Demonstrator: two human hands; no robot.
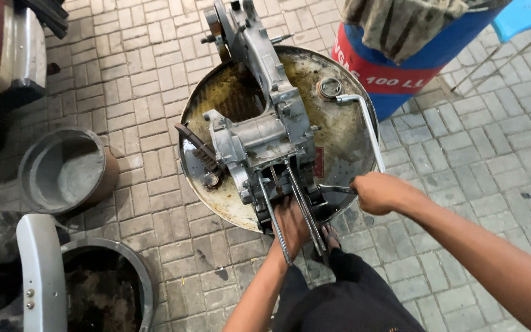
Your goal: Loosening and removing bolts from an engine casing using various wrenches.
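Two hands are at work on an engine casing [259, 123] that lies across the top of an upturned rusty drum [345, 132] standing on the paved floor [149, 80]. Your left hand [291, 222] is pressed against the near end of the casing, among the long steel studs [302, 209] that stick out toward you; its fingers are hidden behind them, so you cannot tell how far they are curled. Your right hand [376, 192] is clenched into a fist round the handle of a wrench [334, 189], whose far end meets the casing at its near right side. A bent silver brace tool [367, 123] lies on the drum to the right of the casing, its socket end beside a round bung [329, 87] in the drum top. A dark toothed brush [196, 150] rests on the drum's left edge, just beside the casing. A blue barrel [401, 80] with a red band stands behind the drum, a cloth [401, 21] draped over it. Left of the drum sits a grey bucket [62, 169], and nearer you a dark tub [102, 289].
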